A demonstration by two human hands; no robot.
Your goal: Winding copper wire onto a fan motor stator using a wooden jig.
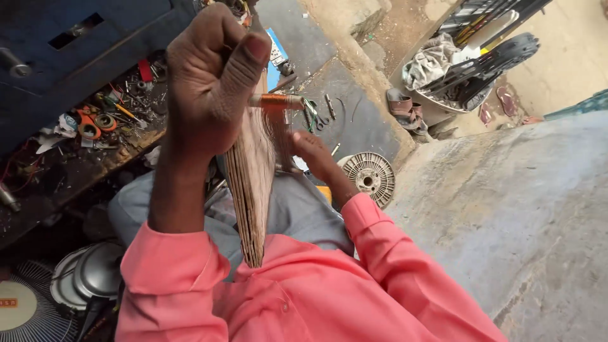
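Left hand (209, 82) fisted around a tall, layered wooden winding former (250, 190) standing on the lap; right hand (313, 152) pinching thin copper wire strands (278, 126) beside it; several copper turns already wound (275, 101), with winding apparently unfinished.

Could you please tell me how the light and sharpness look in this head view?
Head view: soft daylight, no glare; the left hand gripping the flat wooden former is sharp, the cluttered dark workbench sits in shade, and the edges bend slightly from the wide lens.
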